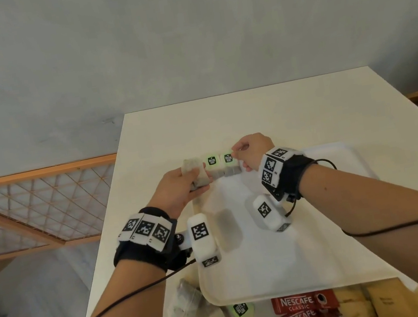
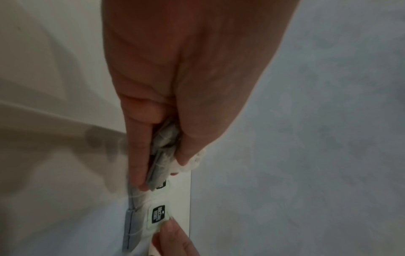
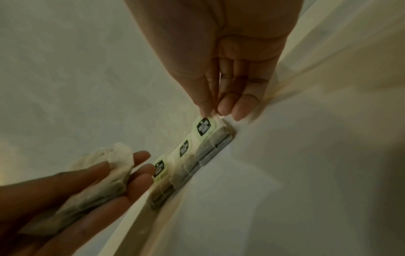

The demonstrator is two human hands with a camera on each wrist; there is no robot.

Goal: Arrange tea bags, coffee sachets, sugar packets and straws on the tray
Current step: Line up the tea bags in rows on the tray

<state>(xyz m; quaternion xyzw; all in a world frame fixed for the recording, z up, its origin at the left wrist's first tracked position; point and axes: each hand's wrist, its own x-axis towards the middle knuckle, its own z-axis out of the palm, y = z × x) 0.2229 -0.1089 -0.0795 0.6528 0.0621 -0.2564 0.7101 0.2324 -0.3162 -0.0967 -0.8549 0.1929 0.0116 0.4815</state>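
Note:
A white tray (image 1: 286, 255) lies on the cream table. Along its far-left rim three tea bags (image 1: 221, 166) with green tags stand side by side; the right wrist view shows the row (image 3: 186, 159) leaning on the rim. My right hand (image 1: 237, 153) pinches the top corner of the rightmost tea bag (image 3: 210, 133) between thumb and forefinger (image 3: 213, 114). At the row's left end my left hand (image 1: 192, 181) grips a small bundle of tea bags (image 1: 195, 173), thumb on top (image 2: 163, 152). No straws are visible.
Below the tray's near edge lie loose tea bags (image 1: 190, 304), red Nescafe sachets (image 1: 304, 303) and tan packets (image 1: 375, 301). The table's left edge (image 1: 109, 229) runs close to my left wrist, with a wooden lattice screen (image 1: 39, 201) beyond it.

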